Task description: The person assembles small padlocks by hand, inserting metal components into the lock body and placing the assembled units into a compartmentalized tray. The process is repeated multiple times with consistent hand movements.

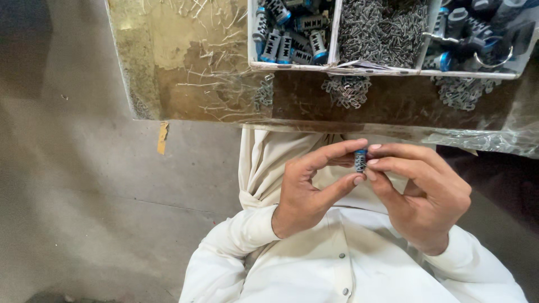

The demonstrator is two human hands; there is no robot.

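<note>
Below the near edge of the worktop [191, 95], over the lap of a person in white clothing [337, 264], both hands meet on one small cylindrical part [360, 161] with a blue end cap and a grey-black patterned body. Left hand [306, 188]: forefinger on the top of the part, thumb under it, pinching it upright. Right hand [424, 193]: fingertips pressed against the right side of the same part, so it is held between the two hands, well apart from the worktop surface. Worktop is worn, brownish, covered with a clear plastic sheet [483, 140] that hangs over the near edge at the right. Along the far edge sits a white divided tray [337, 66] with three compartments: left one holds more blue-capped cylinders [289, 33], middle one a heap of small grey metal springs [384, 28], right one dark blue-and-black parts with a metal ring [494, 59]. Loose springs [348, 90] lie on the worktop just in front of the tray; thin wire scraps [219, 62] scattered toward the left corner. Grey concrete floor [84, 185] to the left
</note>
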